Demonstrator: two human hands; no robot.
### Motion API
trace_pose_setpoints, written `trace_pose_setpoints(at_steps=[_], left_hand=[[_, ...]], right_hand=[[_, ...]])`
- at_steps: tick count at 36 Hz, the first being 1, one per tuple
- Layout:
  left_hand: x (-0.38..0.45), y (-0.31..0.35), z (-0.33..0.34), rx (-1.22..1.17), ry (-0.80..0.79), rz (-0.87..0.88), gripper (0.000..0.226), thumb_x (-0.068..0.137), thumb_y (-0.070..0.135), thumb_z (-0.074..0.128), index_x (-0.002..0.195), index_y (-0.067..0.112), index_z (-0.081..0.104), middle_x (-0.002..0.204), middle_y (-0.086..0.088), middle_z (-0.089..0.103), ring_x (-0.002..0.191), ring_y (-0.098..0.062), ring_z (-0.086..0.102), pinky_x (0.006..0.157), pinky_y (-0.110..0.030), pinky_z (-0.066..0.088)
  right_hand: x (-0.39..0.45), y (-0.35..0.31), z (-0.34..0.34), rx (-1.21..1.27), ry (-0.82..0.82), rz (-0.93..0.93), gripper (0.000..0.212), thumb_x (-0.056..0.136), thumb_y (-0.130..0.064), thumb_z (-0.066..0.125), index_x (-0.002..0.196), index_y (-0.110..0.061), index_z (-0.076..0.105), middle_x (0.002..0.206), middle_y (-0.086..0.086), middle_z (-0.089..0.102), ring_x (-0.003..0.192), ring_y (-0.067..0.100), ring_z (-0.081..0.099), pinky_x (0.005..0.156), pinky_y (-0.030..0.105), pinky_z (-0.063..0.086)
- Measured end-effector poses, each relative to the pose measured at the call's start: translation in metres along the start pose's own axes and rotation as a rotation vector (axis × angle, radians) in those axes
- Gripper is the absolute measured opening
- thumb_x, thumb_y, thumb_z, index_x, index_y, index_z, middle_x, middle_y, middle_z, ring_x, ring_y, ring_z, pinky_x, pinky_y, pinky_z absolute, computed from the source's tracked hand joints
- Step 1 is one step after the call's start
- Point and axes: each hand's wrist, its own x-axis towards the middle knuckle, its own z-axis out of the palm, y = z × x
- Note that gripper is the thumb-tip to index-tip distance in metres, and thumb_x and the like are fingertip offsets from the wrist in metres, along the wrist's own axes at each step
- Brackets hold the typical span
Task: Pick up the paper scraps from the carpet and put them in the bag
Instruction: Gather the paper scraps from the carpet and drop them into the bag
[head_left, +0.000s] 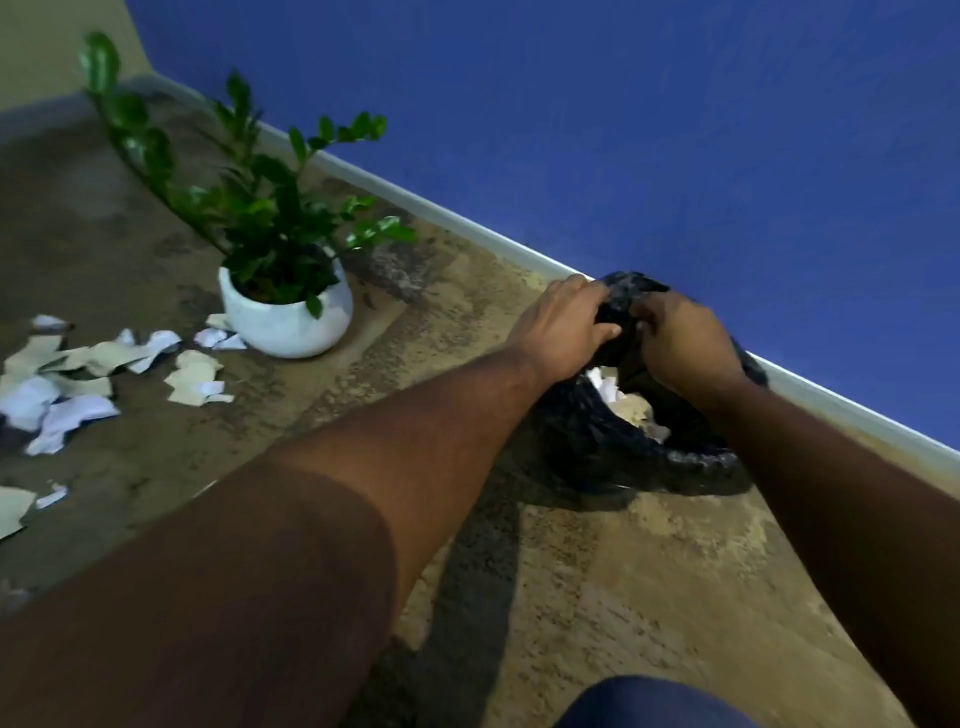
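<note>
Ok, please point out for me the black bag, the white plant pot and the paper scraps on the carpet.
black bag (597, 447): head view, on its crumpled left wall.
white plant pot (291, 327): head view, on its front side.
paper scraps (67, 410): head view, on a white piece in the left pile.

The black bag sits open on the carpet by the wall — some paper scraps inside, many white and beige ones scattered well apart at left.
</note>
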Motion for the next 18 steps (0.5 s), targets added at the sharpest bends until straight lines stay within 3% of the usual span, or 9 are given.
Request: trace_pose_setpoints(at_steps=[3,8,13,18], left_hand=[[-0.012,-0.024,-0.011,0.016,0.092,-0.06,0.034,0.092,0.033,0.062,0.121,0.014,0.061,0.12,-0.009,0.059,0.117,-0.029,0.053,0.099,-0.041,0.045],[-0.051,-0.084,-0.038,0.118,0.153,-0.18,0.032,0.095,0.031,0.059,0.12,0.012,0.062,0.123,-0.01,0.058,0.118,-0.029,0.052,0.101,-0.041,0.043],[-0.116,-0.148,-0.077,0.232,0.094,-0.371,0.038,0.098,0.033,0.053,0.127,0.009,0.057,0.128,-0.014,0.055,0.121,-0.032,0.049,0.104,-0.04,0.037],[-0.19,-0.2,-0.112,0.27,0.081,-0.549,0.036,0.097,0.03,0.053,0.127,0.011,0.057,0.129,-0.013,0.057,0.121,-0.032,0.052,0.104,-0.042,0.04]], right_hand=[[0.011,-0.029,0.012,-0.018,0.048,-0.177,0.024,0.093,-0.014,0.048,0.107,-0.011,0.067,0.108,0.014,0.067,0.097,0.035,0.061,0.076,0.039,0.052],[0.023,-0.095,0.049,0.065,0.066,-0.335,0.024,0.09,-0.016,0.054,0.111,-0.014,0.067,0.112,0.012,0.067,0.102,0.034,0.062,0.083,0.04,0.053],[0.026,-0.171,0.097,0.091,-0.241,-0.438,0.022,0.095,-0.027,0.047,0.111,-0.024,0.061,0.103,0.005,0.066,0.091,0.024,0.063,0.08,0.035,0.052],[0.009,-0.244,0.136,0.186,-0.382,-0.661,0.025,0.091,-0.02,0.059,0.112,-0.009,0.068,0.107,0.014,0.069,0.1,0.031,0.065,0.092,0.035,0.05]])
